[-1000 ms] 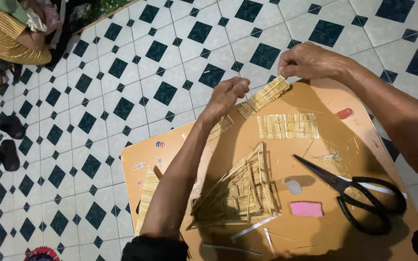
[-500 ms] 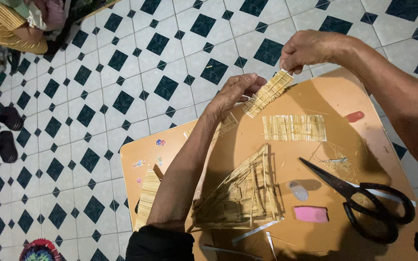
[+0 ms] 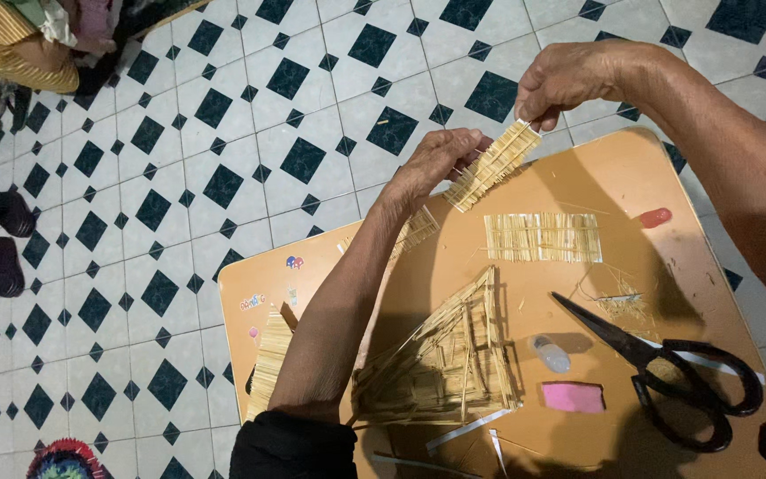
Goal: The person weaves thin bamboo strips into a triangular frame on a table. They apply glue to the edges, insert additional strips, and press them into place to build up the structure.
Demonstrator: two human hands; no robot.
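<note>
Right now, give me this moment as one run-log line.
left hand: holds straw panel | right hand: pinches its upper end | panel above orange table | scissors, straw house frame lie on table

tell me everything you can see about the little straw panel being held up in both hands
The small straw-coloured panel of thin sticks is a narrow rectangle of pale parallel sticks set side by side. It is held tilted above the far edge of the orange table, its upper right end higher. The right hand pinches that upper end; the left hand holds the lower left end. It looks flat and intact.
</note>
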